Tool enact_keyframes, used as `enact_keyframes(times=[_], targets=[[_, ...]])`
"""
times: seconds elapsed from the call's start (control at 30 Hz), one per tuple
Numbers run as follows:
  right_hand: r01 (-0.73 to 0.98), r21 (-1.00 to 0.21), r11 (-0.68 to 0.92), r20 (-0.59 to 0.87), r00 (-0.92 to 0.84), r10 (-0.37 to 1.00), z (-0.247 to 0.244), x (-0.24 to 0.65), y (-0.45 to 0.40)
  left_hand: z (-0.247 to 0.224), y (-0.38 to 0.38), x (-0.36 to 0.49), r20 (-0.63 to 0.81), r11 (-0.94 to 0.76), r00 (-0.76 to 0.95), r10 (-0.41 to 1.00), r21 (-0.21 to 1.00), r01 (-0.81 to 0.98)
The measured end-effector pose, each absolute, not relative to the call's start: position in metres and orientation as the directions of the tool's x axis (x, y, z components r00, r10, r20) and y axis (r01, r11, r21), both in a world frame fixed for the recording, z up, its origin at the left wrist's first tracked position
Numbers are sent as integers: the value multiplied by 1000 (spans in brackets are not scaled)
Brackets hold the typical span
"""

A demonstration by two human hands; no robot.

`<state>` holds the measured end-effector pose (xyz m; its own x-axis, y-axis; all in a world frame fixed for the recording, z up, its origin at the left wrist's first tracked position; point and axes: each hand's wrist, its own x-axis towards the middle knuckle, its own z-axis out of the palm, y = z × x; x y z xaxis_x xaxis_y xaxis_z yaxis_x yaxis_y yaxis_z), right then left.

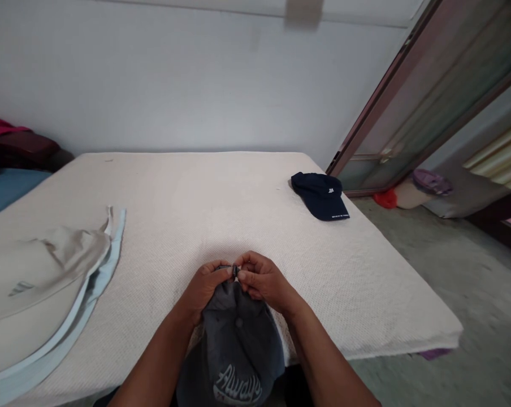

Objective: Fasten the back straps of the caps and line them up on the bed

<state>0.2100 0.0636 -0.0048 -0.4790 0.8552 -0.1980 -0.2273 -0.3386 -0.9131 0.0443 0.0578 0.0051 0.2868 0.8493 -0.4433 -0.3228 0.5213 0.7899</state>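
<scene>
While the charcoal baseball cap is held at the near edge of the white cloth, its rear strap is pinched by the left hand and the right hand, fingertips drawn together

With our left hand and right hand we pinch the back strap of a gray "Always" baseball cap. On the white-covered table lie a navy baseball cap, right, and a beige brimmed hat, left.

Pale wall, gry flr to rt.
</scene>
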Motion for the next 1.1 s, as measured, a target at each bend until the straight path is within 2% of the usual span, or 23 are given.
enact_keyframes(times=[0.47, 0.67, 0.87, 1.1], targets=[[-247, -924, -294, -132, -515, 847, -3, 211, 62, 7, 55, 45, -467, 581, 369, 804, 750, -317], [-313, -918, -244, -50, -520, 853, -2, 212, 61, 9, 55, 42, -415, 567, 420, 807, 743, -355], [-295, -920, -257, -71, -520, 851, -2, 212, 61, 8, 55, 43, -402, 592, 485, 777, 728, -345], [-328, -895, -303, -119, -480, 869, -10, 213, 63, 8, 55, 45, -435, 594, 432, 790, 717, -365]])
